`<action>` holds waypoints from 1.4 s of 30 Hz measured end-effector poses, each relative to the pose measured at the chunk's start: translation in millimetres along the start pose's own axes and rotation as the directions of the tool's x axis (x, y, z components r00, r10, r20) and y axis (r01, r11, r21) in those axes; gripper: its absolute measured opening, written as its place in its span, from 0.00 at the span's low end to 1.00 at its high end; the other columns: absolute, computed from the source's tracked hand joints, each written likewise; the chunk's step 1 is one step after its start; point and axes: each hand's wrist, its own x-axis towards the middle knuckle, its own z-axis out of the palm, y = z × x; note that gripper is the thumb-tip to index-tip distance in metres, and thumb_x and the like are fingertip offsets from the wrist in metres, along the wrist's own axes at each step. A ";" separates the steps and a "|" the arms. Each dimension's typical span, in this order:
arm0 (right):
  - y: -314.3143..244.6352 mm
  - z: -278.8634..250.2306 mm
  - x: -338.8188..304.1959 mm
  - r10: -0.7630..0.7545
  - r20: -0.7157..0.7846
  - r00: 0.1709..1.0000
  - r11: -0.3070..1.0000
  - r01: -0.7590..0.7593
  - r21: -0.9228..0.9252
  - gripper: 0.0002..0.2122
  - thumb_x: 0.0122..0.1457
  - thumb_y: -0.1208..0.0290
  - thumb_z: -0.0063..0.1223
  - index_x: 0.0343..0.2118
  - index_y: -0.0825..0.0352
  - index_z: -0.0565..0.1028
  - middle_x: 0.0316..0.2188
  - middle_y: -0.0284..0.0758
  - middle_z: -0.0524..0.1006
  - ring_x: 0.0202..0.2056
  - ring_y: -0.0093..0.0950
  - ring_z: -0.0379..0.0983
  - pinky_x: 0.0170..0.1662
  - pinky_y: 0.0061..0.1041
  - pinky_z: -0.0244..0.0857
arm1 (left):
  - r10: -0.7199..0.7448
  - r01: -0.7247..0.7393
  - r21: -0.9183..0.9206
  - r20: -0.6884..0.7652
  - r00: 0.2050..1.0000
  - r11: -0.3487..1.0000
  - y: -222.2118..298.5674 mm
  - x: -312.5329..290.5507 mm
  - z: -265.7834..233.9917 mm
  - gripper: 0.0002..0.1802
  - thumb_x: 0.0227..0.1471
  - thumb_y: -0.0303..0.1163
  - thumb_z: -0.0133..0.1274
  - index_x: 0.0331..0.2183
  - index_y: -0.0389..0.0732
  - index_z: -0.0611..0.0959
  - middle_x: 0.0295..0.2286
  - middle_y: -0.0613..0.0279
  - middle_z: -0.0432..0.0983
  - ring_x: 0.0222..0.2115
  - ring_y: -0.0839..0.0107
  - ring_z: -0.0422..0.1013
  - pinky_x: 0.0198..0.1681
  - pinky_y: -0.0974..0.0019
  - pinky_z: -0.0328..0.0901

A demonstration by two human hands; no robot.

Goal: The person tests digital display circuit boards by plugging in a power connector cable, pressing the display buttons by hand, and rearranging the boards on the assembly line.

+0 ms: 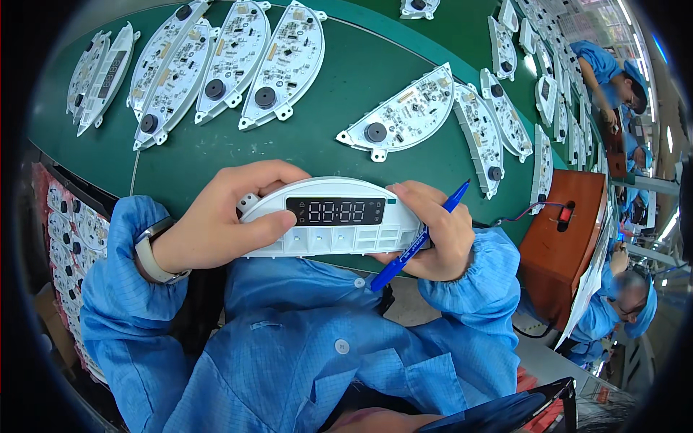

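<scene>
Held level in front of my body is a white half-round display panel [339, 189] with a black digit window facing up and a row of small square pockets below it. My left hand [242, 213] grips its left end, thumb on the front by the window. At the right end my right hand [440, 234] closes around the panel and also holds a blue marker pen [419, 249], which slants across the fingers with its dark tip up and to the right. The fingers under the panel are partly hidden.
Several white circuit-board panels [285, 68] lie on the green table [325, 137] at the far left, with more [401, 112] at the far right. A brown box [563, 245] with a wire stands right. Boards fill a tray [72, 252] at left. Co-workers [613, 79] sit along the right.
</scene>
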 end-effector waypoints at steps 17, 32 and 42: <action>2.2 1.7 0.7 -0.052 -0.051 0.997 0.998 0.050 -0.038 0.33 0.42 0.64 0.76 0.50 0.75 0.75 0.39 0.48 0.80 0.33 0.40 0.81 0.32 0.32 0.76 | 0.046 -0.046 0.024 0.015 0.999 0.999 -5.1 0.4 -0.7 0.18 0.55 0.26 0.55 0.49 0.32 0.79 0.40 0.60 0.79 0.40 0.77 0.73 0.45 0.70 0.68; 1.2 0.8 -0.7 -0.045 -0.055 0.997 0.998 0.043 -0.038 0.32 0.42 0.65 0.76 0.49 0.76 0.75 0.39 0.48 0.80 0.34 0.40 0.81 0.32 0.32 0.76 | 0.022 -0.022 -0.013 -0.002 1.000 1.000 -3.1 -1.5 0.6 0.19 0.56 0.27 0.56 0.49 0.32 0.79 0.40 0.59 0.79 0.39 0.76 0.74 0.44 0.70 0.68; 1.1 1.2 0.3 -0.048 -0.043 0.998 0.999 0.047 -0.024 0.33 0.42 0.65 0.76 0.50 0.76 0.74 0.39 0.48 0.80 0.34 0.40 0.81 0.32 0.31 0.76 | 0.046 -0.046 0.009 0.003 0.999 0.999 -0.4 -3.6 0.8 0.20 0.57 0.27 0.57 0.50 0.32 0.78 0.42 0.57 0.78 0.41 0.74 0.73 0.47 0.68 0.68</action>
